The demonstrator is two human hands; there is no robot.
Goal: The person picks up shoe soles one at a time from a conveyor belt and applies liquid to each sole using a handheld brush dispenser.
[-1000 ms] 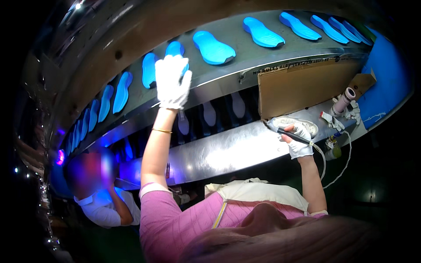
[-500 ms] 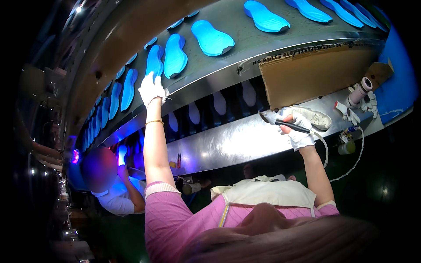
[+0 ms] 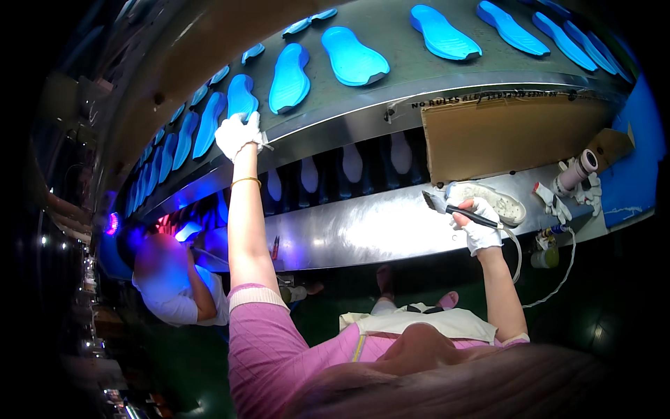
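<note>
My left hand [image 3: 239,137], in a white glove, reaches forward to the belt. Its fingers close on the near end of a blue shoe sole [image 3: 242,98], which still lies on the belt. To its right is another blue sole [image 3: 289,78], apart from it. My right hand [image 3: 481,227], also gloved but with some fingertips bare, grips a brush [image 3: 469,214]. The brush has a black handle, dark bristles pointing left and a pale tube running from its back end. Just beyond that hand, a white shoe [image 3: 492,201] rests on the metal ledge.
Several blue soles line the green conveyor belt [image 3: 391,87]. Below it, more soles sit in a dark lower level above the metal ledge [image 3: 335,234]. A cardboard sheet [image 3: 516,140], a pink bottle [image 3: 576,173] and spare gloves [image 3: 553,202] stand at right. A co-worker [image 3: 171,279] works at left.
The gap between the sole under my left hand and its right neighbour has widened. The brush's bristle end has swung down a little. The co-worker's glowing sole has tilted.
</note>
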